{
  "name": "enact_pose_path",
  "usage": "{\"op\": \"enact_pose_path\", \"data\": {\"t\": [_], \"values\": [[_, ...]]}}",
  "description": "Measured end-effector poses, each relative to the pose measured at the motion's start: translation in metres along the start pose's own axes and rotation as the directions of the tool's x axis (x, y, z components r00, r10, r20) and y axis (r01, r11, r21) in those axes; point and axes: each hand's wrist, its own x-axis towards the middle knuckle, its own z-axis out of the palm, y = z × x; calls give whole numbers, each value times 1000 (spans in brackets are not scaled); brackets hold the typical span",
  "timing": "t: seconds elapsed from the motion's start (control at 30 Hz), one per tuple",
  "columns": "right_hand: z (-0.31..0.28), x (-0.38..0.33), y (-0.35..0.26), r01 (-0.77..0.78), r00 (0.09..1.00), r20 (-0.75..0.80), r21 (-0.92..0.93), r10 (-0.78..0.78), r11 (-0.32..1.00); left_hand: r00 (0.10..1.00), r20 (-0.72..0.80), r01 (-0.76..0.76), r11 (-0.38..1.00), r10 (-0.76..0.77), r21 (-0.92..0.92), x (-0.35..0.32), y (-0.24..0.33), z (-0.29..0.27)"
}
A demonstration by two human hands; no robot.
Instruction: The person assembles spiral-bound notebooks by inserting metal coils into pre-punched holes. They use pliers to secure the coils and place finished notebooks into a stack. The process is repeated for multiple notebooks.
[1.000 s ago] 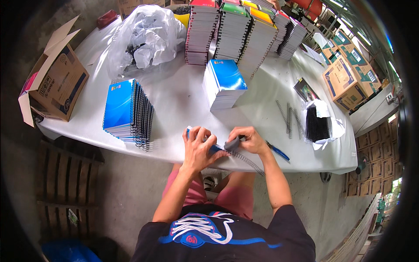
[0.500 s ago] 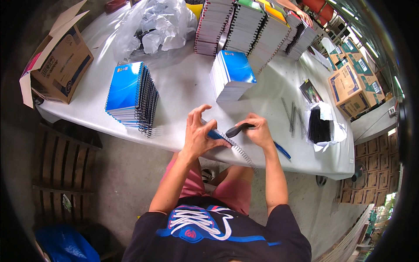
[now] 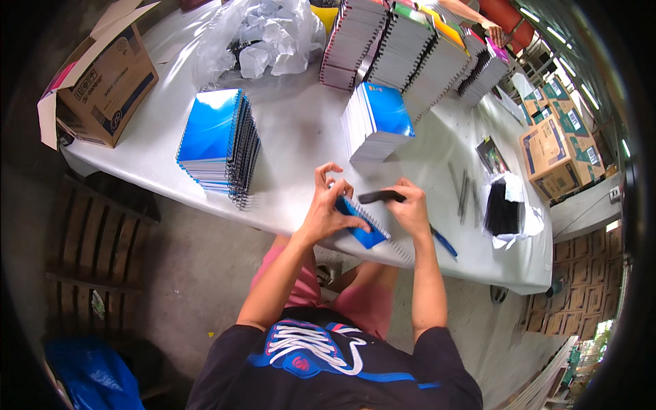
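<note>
A: Where is the notebook point(image 3: 361, 222)?
B: At the table point(image 3: 301, 143) near edge, long axis slanting away rightward. Left hand point(image 3: 326, 205) grips its left end.
A: Right hand point(image 3: 408, 208)?
B: Clenched on a black tool point(image 3: 380, 197), just above the notebook's spiral edge.

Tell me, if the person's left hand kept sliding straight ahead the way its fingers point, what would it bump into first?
Probably the blue-covered stack of notebooks just beyond the left hand, though depth is hard to judge; only bare white table seems to lie between.
</note>
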Motion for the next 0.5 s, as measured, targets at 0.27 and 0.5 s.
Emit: {"op": "enact_pose_path", "data": {"t": [0.27,0.5], "values": [[9,-8,-1,33,998,40,334,-49,942,998,-51,-47,999,45,-28,-4,-8,4],[12,-4,1,48,998,16,302,-55,952,983,49,181,971,-176,-156,-5,0,10]]}}
